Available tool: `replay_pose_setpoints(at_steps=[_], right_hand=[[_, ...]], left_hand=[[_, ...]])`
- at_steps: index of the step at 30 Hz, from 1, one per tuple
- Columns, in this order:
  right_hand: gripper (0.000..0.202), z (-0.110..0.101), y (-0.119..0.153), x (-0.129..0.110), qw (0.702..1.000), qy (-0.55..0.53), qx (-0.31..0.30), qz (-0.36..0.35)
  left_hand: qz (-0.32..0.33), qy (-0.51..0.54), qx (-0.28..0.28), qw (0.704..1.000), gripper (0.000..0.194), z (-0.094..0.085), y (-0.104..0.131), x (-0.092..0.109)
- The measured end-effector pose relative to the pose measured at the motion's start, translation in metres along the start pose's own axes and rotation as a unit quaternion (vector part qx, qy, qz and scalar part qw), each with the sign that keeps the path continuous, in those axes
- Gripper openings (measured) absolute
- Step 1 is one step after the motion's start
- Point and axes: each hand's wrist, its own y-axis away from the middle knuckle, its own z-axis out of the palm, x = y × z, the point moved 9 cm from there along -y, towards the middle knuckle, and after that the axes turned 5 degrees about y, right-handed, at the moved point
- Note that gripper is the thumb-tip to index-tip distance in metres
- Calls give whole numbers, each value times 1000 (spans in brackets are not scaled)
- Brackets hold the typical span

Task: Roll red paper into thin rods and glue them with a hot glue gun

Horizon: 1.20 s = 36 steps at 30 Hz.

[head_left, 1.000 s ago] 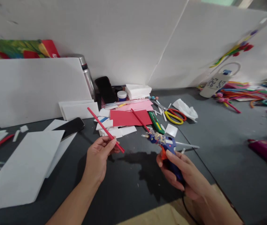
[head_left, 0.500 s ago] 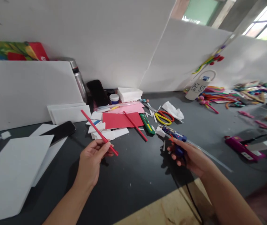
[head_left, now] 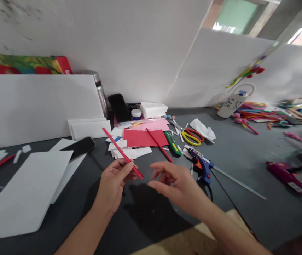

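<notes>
A thin, straight red stick (head_left: 119, 148) tilts above the dark-grey table (head_left: 241, 148), pinched in the left hand (head_left: 112, 180), probably best held lightly; the empty right hand (head_left: 179, 184) hovers nearby, loosely parted.

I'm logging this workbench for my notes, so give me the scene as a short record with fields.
Left hand: holding a red stick
Right hand: half-open, nothing visibly held
Glue gun: on the dark table, right of the right hand
Second red stick: lying partly on red paper
Scissors: yellow and orange handles
Utility knife: green
</notes>
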Motion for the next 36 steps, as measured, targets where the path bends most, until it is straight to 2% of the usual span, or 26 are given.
replay_pose_setpoints(at_steps=[3, 5, 8, 15, 26, 36], right_hand=[[34, 38, -11, 22, 988, -135, -15, 70], [33, 47, -11, 35, 981, -173, -7, 93], [31, 47, -8, 43, 977, -189, 4, 96], [29, 44, -11, 45, 969, -225, 3, 104], [29, 42, -9, 40, 973, -211, -11, 96], [25, 43, -7, 37, 975, -213, -9, 70]], left_hand=[[0, -1, 1, 1000, 22, 0, 0, 0], [-2, -6, -2, 1000, 22, 0, -1, -1], [-8, -14, -1, 1000, 21, -1, -3, -4], [-15, -24, -17, 999, 18, 1, -1, -8], [-18, -9, -94, 995, 10, 22, 6, -5], [-13, -19, -116, 993, 7, 28, 7, -6]])
